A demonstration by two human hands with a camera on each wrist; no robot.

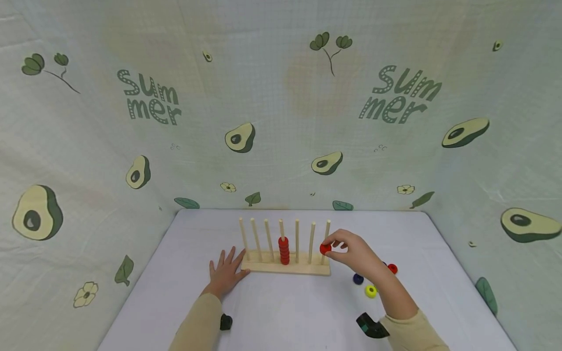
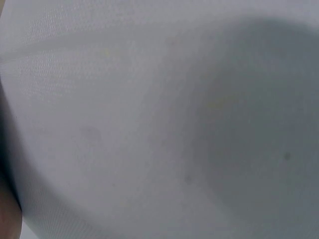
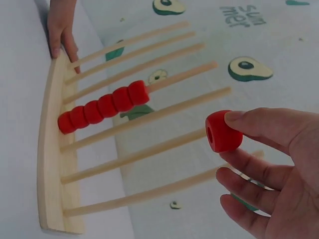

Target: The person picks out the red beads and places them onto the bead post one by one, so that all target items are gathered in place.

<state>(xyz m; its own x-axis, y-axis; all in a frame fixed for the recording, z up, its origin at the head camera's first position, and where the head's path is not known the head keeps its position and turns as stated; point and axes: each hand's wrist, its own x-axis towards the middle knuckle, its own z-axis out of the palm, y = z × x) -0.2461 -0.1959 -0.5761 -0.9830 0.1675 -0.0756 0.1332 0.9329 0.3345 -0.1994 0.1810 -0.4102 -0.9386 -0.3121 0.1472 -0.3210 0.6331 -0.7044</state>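
A wooden peg rack (image 1: 263, 268) with several upright pegs stands on the white table. Its middle peg carries a stack of several red beads (image 3: 104, 105); the other pegs are bare. My left hand (image 1: 226, 274) lies with spread fingers at the rack's left end, its fingertips touching the base. Between thumb and index finger, my right hand (image 1: 353, 251) pinches a red bead (image 3: 225, 131), held off the table close to the rightmost pegs. The bead's hole faces the rack in the right wrist view. The left wrist view is mostly blurred pale surface, with a sliver of skin (image 2: 10, 221) at its edge.
Right of the rack lie a dark blue bead (image 1: 358, 279), a yellow bead (image 1: 371, 291) and a red bead (image 1: 392, 268). Another dark bead is partly hidden by the right forearm. A cloth printed with avocados (image 1: 240, 137) rises behind and beside the table.
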